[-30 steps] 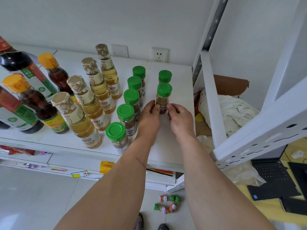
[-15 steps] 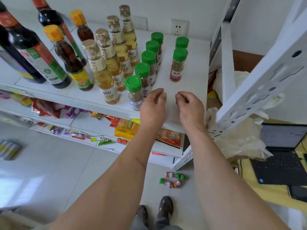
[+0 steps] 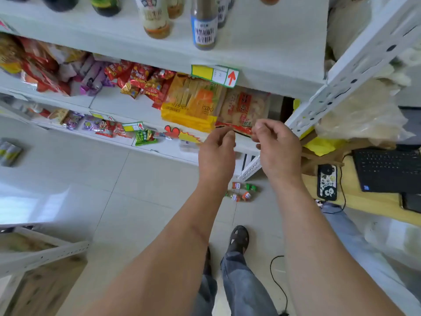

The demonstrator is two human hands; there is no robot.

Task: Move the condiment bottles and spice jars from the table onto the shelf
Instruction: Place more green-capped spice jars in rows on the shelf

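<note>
Only the lower parts of the bottles show along the top edge, standing on the white shelf (image 3: 262, 42): a pale oil bottle (image 3: 156, 19) and a spice jar (image 3: 204, 28) with a blue-and-white label. Several small green-capped spice jars (image 3: 241, 192) lie on the floor tiles by the shelf's foot. My left hand (image 3: 216, 151) and my right hand (image 3: 278, 147) hang side by side in front of the lower shelf edge. Their fingers are loosely curled and hold nothing. Both are well below the bottles and above the floor jars.
Snack packets (image 3: 191, 103) fill the lower shelves. The perforated white shelf upright (image 3: 355, 65) slants at the right. A yellow table (image 3: 355, 199) at the right carries a phone (image 3: 327, 182) and a laptop (image 3: 387, 169). A black cable (image 3: 276, 277) lies on the floor near my feet.
Both hands let go of the green-capped jar on the shelf and drew back and down, empty. The view tilted down, so the shelf bottles slid to the top edge.
</note>
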